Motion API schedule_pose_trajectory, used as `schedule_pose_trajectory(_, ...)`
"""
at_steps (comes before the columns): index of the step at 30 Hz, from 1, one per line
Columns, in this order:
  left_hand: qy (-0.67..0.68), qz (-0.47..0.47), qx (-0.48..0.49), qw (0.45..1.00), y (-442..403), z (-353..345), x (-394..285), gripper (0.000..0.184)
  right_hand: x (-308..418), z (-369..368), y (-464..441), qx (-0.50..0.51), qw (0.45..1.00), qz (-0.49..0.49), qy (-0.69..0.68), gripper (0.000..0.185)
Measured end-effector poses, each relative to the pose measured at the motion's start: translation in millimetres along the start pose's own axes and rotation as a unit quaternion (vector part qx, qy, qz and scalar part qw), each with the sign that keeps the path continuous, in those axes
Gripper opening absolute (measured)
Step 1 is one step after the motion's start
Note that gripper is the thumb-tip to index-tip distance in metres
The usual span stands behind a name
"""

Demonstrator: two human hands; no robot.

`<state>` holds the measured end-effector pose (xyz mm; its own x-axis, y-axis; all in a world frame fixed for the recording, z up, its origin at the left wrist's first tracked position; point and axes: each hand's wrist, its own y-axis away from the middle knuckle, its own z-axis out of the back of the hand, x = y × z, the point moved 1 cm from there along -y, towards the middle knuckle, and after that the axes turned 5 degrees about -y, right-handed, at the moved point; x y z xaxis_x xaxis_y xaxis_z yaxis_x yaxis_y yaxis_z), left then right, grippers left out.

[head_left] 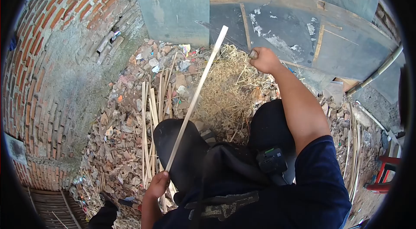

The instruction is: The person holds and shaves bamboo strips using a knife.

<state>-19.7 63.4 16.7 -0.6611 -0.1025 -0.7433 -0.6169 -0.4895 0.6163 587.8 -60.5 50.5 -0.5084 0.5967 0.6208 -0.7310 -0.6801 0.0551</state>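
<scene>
My left hand [158, 184] is closed around the lower end of a long, pale bamboo strip [197, 92]. The strip slants up and to the right, passing over my left knee, its far end raised near the dark panel. In my right hand [265, 60] is the handle of a machete [234, 43]. Its long dark blade points left and passes close to the strip's upper end; I cannot tell whether they touch. Below the blade, between my knees and the wall, lies a heap of curly shavings [227, 86].
More bamboo strips [145, 129] lie left of my knee, and another bundle [354, 155] lies at the right. Rubble [115, 138] covers the ground. A brick wall [56, 64] stands left, panels [281, 29] ahead. A red plastic stool [383, 177] is at the right edge.
</scene>
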Motion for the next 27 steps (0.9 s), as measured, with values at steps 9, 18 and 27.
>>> schedule_pose_trajectory(9,0.055,0.011,0.003,0.998,4,1,7,0.047,-7,0,-7,-0.046,0.991,-0.005,-0.123,0.042)
schedule_pose_trajectory(18,0.046,0.008,-0.018,0.999,8,-4,-9,0.042,2,0,-2,-0.110,0.985,0.088,-0.101,0.043)
schedule_pose_trajectory(27,0.005,-0.060,-0.073,0.996,14,-11,-23,0.029,52,5,21,-0.018,0.987,0.153,-0.042,0.039)
